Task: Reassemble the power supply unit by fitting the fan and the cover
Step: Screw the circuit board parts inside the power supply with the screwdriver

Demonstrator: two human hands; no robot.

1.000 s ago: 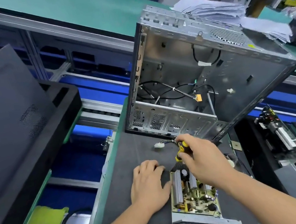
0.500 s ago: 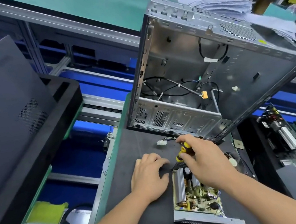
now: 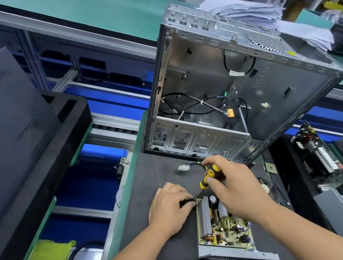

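The open power supply unit [image 3: 226,235] lies on the dark mat, its circuit board and silver heat sinks exposed, no cover on it. My right hand [image 3: 237,189] grips a yellow-and-black screwdriver [image 3: 208,175], whose tip slants down to the unit's far left corner. My left hand [image 3: 169,208] rests on the mat at that corner, fingers curled against the tip; what they pinch is hidden. A white connector [image 3: 182,168] on the unit's wires lies beyond. No fan or cover is visible.
An empty metal computer case [image 3: 238,88] stands open just behind the unit. A dark panel [image 3: 2,124] leans in a black tray at the left. Circuit boards [image 3: 319,159] lie at the right. Paper stacks [image 3: 260,14] sit behind the case. A blue conveyor channel runs left of the mat.
The screwdriver has tilted so its tip now meets my left fingers at the unit's corner. My left hand curled its fingers in. The view shifted slightly.
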